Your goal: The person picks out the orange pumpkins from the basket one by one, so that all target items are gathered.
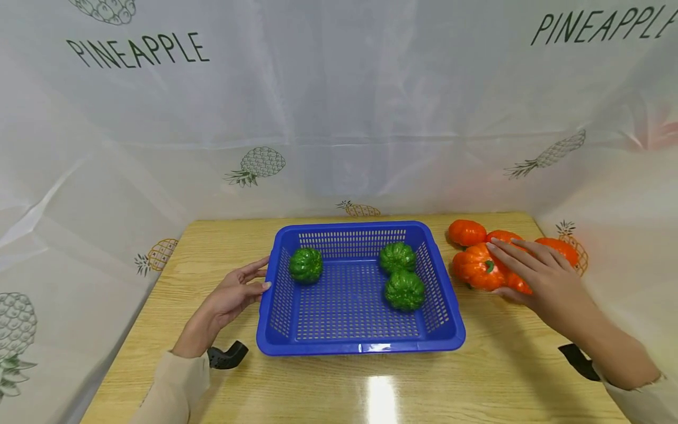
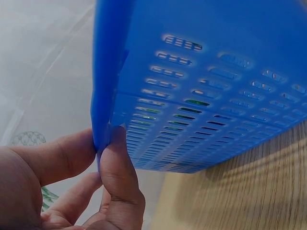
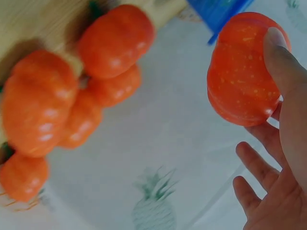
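Note:
A blue perforated plastic basket [image 1: 362,347] holds three glossy, ribbed green pumpkins: one on the left [image 1: 305,265] and two touching at the right, a rear one [image 1: 397,257] and a front one [image 1: 405,290]. My left hand [image 1: 238,292] pinches the basket's left rim [image 2: 106,72] between thumb and fingers. To the right of the basket, my right hand [image 1: 545,280] holds an orange pumpkin [image 3: 245,72] between its thumb and index finger, while the other fingers are spread. Several more orange pumpkins [image 3: 41,103] cluster beside and beneath that hand, partly hidden by it in the head view.
A light wooden table [image 1: 312,388] bears everything. Behind it and at its sides hangs a whitish sheet [image 1: 339,106] printed with pineapples. The orange pumpkins lie near the table's right edge. A black wrist mount [image 1: 228,355] sits at the left wrist.

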`<state>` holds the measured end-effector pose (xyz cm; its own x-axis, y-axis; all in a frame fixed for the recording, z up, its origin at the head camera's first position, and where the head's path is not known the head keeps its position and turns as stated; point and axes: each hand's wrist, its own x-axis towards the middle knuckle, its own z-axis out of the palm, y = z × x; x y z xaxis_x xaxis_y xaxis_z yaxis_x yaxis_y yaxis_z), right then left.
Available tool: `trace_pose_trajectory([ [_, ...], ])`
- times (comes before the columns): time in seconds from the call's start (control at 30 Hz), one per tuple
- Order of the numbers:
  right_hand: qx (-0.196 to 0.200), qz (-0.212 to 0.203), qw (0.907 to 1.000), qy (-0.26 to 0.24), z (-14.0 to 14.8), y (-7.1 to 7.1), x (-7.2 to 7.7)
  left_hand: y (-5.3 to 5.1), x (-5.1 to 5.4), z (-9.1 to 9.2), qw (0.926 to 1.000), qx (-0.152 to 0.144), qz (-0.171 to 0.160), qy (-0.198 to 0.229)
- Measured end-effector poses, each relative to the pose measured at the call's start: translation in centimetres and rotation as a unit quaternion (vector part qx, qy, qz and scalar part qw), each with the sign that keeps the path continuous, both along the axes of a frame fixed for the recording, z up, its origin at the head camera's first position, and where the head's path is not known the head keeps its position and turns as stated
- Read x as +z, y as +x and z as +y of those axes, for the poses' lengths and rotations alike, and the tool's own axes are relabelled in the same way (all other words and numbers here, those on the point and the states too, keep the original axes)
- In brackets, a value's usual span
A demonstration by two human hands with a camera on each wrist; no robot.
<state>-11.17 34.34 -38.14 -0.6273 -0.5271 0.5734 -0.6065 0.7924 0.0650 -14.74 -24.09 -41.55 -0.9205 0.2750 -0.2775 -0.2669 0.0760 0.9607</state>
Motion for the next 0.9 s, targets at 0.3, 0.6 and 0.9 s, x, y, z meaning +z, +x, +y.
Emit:
trace_pose_trajectory([
  [0.3, -0.108, -0.021, 0.9938, -0.016, 4.7, 1.9, -1.0, 0.1, 0.2, 0.0, 1.0, -0.002, 0.001, 0.001],
  [0.6, -0.211, -0.05, 0.976, -0.024, 8.6, 3.4, -2.2, 0.2, 0.3, 0.1, 1.0, 0.0, -0.002, -0.002],
  [0.9, -0.293, -0.106, 0.9501, -0.023, 10.1, 4.4, -3.5, 0.2, 0.3, 0.2, 1.0, -0.002, 0.002, -0.005],
])
